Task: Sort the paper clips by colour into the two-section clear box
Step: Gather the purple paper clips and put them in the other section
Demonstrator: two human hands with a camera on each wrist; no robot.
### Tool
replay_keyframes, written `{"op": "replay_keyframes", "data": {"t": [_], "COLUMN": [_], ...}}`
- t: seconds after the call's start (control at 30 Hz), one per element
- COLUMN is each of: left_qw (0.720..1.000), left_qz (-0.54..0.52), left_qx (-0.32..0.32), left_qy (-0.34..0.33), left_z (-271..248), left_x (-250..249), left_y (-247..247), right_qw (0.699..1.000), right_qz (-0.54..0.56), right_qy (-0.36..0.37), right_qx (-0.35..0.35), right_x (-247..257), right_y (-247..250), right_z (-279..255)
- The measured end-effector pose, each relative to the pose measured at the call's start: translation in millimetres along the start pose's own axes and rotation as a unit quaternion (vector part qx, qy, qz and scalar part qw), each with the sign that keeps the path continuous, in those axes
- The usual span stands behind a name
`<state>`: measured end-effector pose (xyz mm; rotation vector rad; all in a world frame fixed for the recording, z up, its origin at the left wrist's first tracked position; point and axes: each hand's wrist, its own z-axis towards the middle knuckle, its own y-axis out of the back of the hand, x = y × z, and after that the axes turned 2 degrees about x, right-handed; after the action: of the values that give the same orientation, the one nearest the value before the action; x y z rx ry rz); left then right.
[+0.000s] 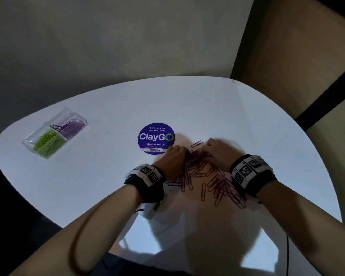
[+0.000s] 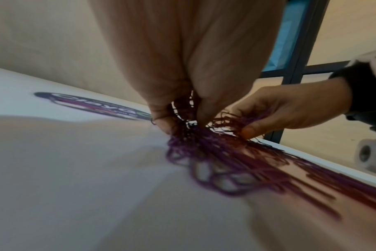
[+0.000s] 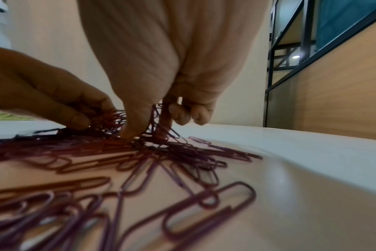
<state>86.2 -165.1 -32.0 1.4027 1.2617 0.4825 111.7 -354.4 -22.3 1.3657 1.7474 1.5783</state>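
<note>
A heap of purple paper clips [image 1: 209, 180] lies on the white table [image 1: 100, 176] in front of me. My left hand [image 1: 175, 154] and right hand [image 1: 217, 150] meet at its far end, and each pinches a bunch of clips. In the left wrist view my left hand [image 2: 178, 117] holds clips between thumb and fingers. My right hand [image 3: 152, 125] does the same in its wrist view. The two-section clear box [image 1: 54, 132] stands far left, with green clips [image 1: 48, 143] in the near section and purple clips [image 1: 72, 127] in the far one.
A round blue "ClayGo" sticker [image 1: 156, 138] lies just left of my hands. One stray purple clip [image 1: 197, 143] rests beyond the heap. A wooden partition [image 1: 299, 56] rises behind the table on the right, and the wall is behind.
</note>
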Motion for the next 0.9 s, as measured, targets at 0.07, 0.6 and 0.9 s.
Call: {"op": "replay_keyframes", "data": {"t": [0.07, 0.6, 0.9], "left_qw": [0.999, 0.875, 0.789], "left_qz": [-0.049, -0.452, -0.568], "left_qx": [-0.009, -0.127, -0.185], "left_qy": [0.018, 0.119, 0.144], "left_z": [-1.2, -16.0, -73.4], "left_x": [7.3, 46.6, 106.6], "left_y": [2.6, 16.6, 68.9], "right_qw": [1.000, 0.840, 0.811], "right_qz": [0.026, 0.526, 0.583], "right_qy": [0.010, -0.114, -0.048], "right_qx": [-0.004, -0.069, 0.004], "right_x": [-1.9, 30.5, 120.4], "right_y": [3.1, 12.8, 15.7], "right_z": [0.4, 23.4, 75.5]}}
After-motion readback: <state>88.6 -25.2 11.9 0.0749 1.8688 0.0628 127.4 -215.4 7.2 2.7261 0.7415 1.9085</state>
